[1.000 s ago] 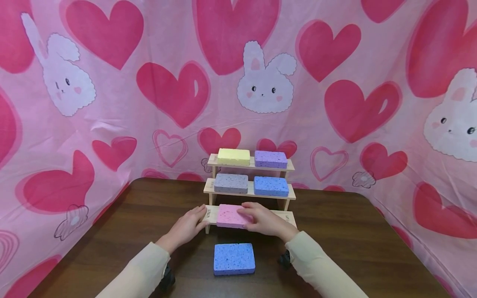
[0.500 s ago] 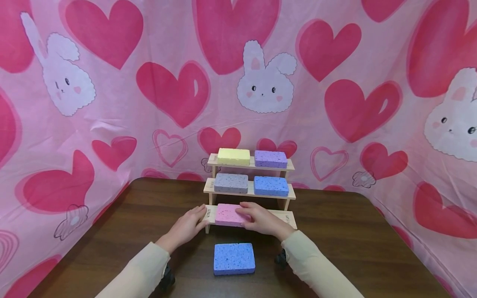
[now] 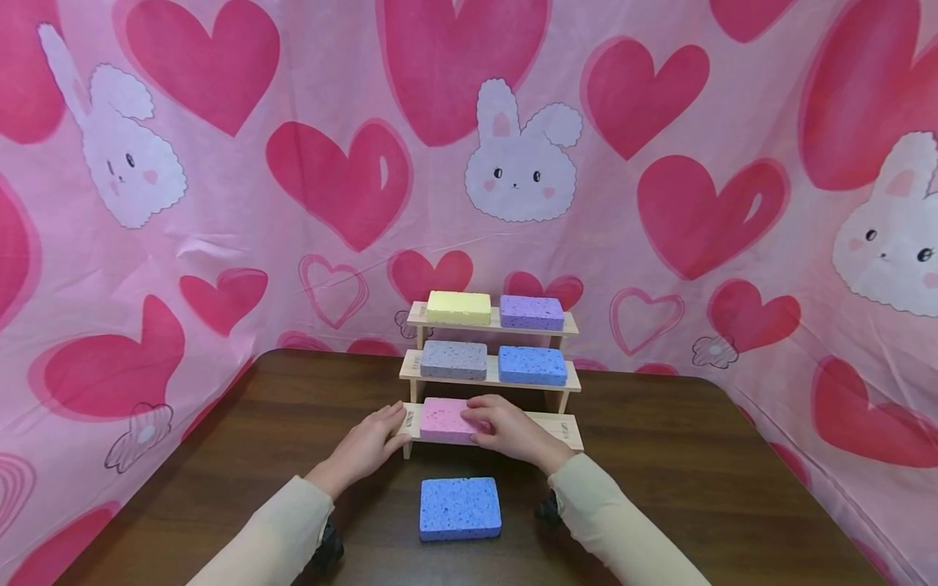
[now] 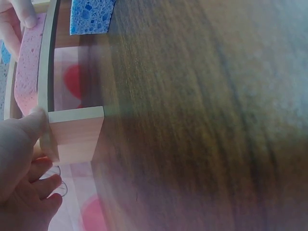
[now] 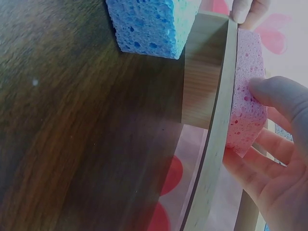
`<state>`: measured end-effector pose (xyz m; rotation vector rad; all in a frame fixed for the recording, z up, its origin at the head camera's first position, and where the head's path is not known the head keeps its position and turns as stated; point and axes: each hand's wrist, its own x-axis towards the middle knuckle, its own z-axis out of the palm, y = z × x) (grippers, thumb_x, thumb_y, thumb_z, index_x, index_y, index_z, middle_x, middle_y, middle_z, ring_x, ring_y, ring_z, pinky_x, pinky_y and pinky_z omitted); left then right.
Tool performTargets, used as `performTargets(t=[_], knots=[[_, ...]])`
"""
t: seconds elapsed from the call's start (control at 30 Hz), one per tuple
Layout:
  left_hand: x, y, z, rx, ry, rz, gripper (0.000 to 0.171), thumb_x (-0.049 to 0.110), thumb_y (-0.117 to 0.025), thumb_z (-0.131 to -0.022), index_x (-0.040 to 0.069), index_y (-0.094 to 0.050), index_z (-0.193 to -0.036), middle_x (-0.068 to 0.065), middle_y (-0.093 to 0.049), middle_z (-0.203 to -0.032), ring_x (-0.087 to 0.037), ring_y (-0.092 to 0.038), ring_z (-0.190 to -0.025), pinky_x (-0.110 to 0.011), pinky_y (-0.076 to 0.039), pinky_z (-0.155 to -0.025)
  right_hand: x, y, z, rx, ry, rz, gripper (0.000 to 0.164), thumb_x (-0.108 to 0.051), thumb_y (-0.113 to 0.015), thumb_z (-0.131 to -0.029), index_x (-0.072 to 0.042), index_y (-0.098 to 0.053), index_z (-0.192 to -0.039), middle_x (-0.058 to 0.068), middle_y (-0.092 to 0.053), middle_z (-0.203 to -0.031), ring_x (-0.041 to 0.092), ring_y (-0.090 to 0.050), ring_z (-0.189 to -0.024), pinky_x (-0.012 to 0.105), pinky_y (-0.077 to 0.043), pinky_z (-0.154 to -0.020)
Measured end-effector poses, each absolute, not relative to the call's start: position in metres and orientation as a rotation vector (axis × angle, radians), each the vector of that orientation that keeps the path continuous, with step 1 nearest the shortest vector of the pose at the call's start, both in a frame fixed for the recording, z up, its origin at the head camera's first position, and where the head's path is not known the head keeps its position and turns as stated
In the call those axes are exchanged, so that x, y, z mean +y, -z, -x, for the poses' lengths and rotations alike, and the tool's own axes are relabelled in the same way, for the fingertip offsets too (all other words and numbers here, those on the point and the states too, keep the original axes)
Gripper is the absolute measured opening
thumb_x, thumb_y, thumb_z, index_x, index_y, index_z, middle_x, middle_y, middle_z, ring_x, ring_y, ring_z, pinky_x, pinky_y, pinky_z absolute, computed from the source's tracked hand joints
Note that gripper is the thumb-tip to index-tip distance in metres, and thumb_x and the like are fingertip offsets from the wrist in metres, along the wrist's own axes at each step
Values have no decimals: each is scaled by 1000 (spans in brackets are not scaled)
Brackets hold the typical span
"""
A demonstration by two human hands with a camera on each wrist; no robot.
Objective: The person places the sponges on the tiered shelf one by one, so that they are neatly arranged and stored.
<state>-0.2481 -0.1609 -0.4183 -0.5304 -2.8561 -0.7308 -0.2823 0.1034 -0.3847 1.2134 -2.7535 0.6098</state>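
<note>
A pink sponge (image 3: 442,417) lies on the left part of the lowest step of a small wooden display stand (image 3: 560,427). My right hand (image 3: 513,433) holds this sponge at its right end. In the right wrist view, the thumb (image 5: 276,94) presses on its front face while the fingers lie around its end and back. My left hand (image 3: 364,452) grips the left end of the same step. The left wrist view shows that thumb (image 4: 31,122) on the front edge of the board, close to the sponge. A blue sponge (image 3: 460,509) lies flat on the table before the stand.
On the middle step sit a grey sponge (image 3: 453,360) and another blue sponge (image 3: 532,365). The top step carries a yellow sponge (image 3: 458,308) and a purple one (image 3: 531,312). Behind the dark wooden table (image 3: 659,472) hangs a pink curtain (image 3: 440,187) with hearts and rabbits.
The right hand has slid the pink sponge a little to the left and back along the lowest step. The left hand has stayed at the step's left end.
</note>
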Motion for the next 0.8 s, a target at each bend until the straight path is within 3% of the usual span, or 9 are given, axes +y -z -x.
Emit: performTargets(t=[0.8], knots=[[-159, 416, 246, -2858, 725, 543, 54, 23, -65, -87, -2, -48, -132, -18, -40, -139, -36, -36, -127, -51, -33, -99, 101, 385, 284, -2767, -612, -1189, 38, -20, -68, -84, -11, -63, -121, 8, -52, -127, 24, -44, -118, 37, -37, -99]])
